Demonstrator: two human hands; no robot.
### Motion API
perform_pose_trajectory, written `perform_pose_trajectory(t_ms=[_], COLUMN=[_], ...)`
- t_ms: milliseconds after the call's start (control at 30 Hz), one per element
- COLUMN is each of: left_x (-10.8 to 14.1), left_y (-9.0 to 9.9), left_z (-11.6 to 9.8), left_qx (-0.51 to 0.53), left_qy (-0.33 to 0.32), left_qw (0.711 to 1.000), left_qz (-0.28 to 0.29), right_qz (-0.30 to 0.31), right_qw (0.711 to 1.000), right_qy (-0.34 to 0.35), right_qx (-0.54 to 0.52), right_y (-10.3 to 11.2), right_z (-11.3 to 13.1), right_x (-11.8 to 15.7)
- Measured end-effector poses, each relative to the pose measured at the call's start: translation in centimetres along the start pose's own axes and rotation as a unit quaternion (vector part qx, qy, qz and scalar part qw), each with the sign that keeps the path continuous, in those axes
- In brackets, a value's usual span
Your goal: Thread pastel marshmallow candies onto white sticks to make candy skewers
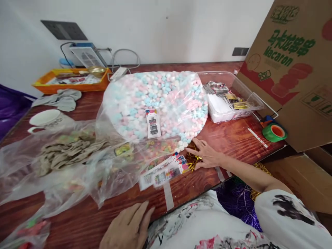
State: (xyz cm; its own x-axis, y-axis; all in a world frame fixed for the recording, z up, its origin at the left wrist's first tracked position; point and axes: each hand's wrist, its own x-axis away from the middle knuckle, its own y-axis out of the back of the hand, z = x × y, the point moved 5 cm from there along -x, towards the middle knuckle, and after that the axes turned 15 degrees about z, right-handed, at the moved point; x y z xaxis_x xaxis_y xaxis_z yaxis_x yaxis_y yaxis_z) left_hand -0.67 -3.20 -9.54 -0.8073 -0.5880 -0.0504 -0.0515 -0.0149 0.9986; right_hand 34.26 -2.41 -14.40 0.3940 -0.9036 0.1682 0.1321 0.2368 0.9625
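So the right hand (209, 155) is palm-down with fingers and thumb set wide apart over a bunch of shiny gold strips (191, 160), thin and foil-looking. Can't tell if the fingertips are actually pinching any. The strips sit toward the near right of the counter (197, 185), right up against the printed ends of a few flat plastic pouches (164, 173) that overlap in a loose fan.

The left hand (126, 226) is down at the near edge, fingers stretched out and loose, palm hidden, nothing visible in it.

Just beyond the right hand's fingers there's a small cluster of smooth, round white pieces (181, 146). Past those is a big, puffy clear bag (155, 93) stuffed with little rounded pink, blue and white lumps, with one slim printed pouch (153, 124) lying on top.

Far right: a glossy see-through plastic tray (250, 98) with sachets and more gold ties, then a ring of green tape (269, 133) near a tall cardboard box (293, 62). Over on the left: crinkly clear plastic, a wrinkled grey-brown cloth (72, 154), a white mug (49, 118) and, farther back, an orange plastic tray (83, 88).

The counter itself is glossy reddish-brown with a wood-grain look.
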Motion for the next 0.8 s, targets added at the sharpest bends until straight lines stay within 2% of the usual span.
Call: perform_pose_trajectory(t_ms=[133,233,300,400,500,567,633,700,800], left_x=[-4.3,-5.8,-6.4,-7.2,-8.6,-10.1,-11.7,-13.3,-15.1], left_y=[1.0,2.9,4.5,6.6,7.3,6.9,6.1,5.1,3.5], left_z=[-2.5,-2.7,-1.5,1.8,4.9,5.9,5.9,5.3,4.2], left_qx=[0.005,0.017,0.020,0.012,0.012,0.020,0.032,0.043,0.049], left_qy=[-0.039,-0.055,-0.040,0.019,0.061,0.058,0.043,0.032,0.038], left_qw=[0.999,0.996,0.995,0.990,0.989,0.993,0.997,0.999,0.996], left_qz=[-0.030,-0.062,-0.091,-0.136,-0.132,-0.098,-0.050,0.001,0.065], right_qz=[0.001,0.000,-0.028,-0.110,-0.201,-0.238,-0.237,-0.204,-0.125], right_qw=[0.999,0.999,0.998,0.991,0.973,0.957,0.945,0.944,0.964], right_qy=[0.043,0.039,0.020,-0.001,-0.013,-0.004,-0.001,-0.028,-0.104], right_qx=[-0.013,-0.030,-0.044,-0.072,-0.114,-0.166,-0.226,-0.258,-0.209], right_y=[0.4,1.1,2.1,4.2,6.1,6.9,7.3,7.8,8.9], right_z=[1.9,2.4,1.9,1.2,1.0,1.0,0.9,0.8,1.0], right_x=[-0.8,0.1,0.8,1.7,1.2,-0.5,-3.5,-7.7,-14.5])
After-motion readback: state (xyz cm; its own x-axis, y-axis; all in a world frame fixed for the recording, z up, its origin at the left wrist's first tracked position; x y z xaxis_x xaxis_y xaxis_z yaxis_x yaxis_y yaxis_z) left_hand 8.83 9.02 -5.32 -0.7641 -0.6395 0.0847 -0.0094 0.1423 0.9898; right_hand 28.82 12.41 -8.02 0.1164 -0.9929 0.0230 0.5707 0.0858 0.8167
